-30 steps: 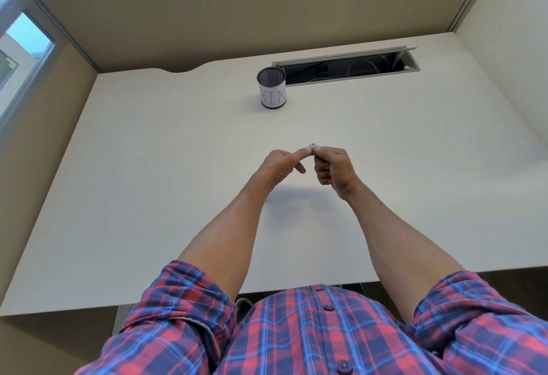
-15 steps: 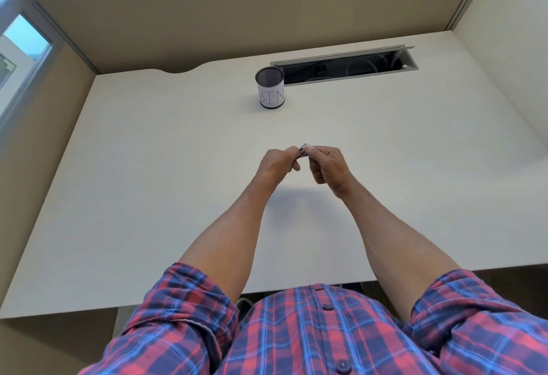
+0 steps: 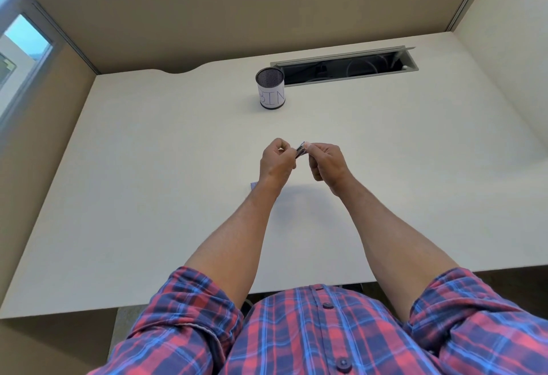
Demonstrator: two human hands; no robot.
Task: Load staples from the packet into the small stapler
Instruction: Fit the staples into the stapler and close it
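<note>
Midframe, above the pale desk (image 3: 148,197): left hand (image 3: 275,164) and right hand (image 3: 326,164) raised together, fingers curled, pinching a small metallic item (image 3: 301,149) between them (stapler or staple strip, too small to tell). Just left of the left wrist, a sliver of something bluish (image 3: 253,186) on the desk, mostly hidden. Higher up, a mesh cup marked BIN (image 3: 270,88), beside an open cable slot (image 3: 347,66).
</note>
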